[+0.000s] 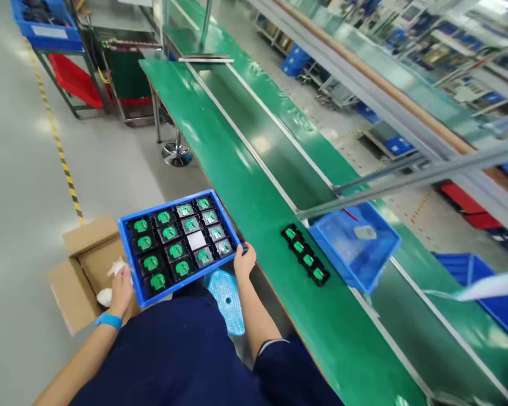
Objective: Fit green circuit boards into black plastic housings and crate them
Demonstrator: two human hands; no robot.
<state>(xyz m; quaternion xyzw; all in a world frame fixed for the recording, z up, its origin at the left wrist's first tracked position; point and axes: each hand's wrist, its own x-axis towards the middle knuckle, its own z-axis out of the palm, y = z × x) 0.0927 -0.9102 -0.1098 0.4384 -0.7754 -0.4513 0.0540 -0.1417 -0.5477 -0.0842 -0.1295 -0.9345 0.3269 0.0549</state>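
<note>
I hold a shallow blue tray point(127, 251) between both hands, just left of the green workbench point(220, 141). It carries several black parts with green circuit boards point(175, 251), and one white piece near its middle. My left hand point(121, 290), with a blue wristband, grips the tray's near left edge. My right hand point(244, 262) is closed on its right corner. A row of several more black parts with green boards point(305, 255) lies on the bench to the right.
An open cardboard box point(82, 270) with white padding sits on the floor at left. A blue bin point(355, 242) rests on the conveyor belt point(279, 163). A light blue stool seat point(226, 299) is below the tray. Carts with red and blue bins stand far left.
</note>
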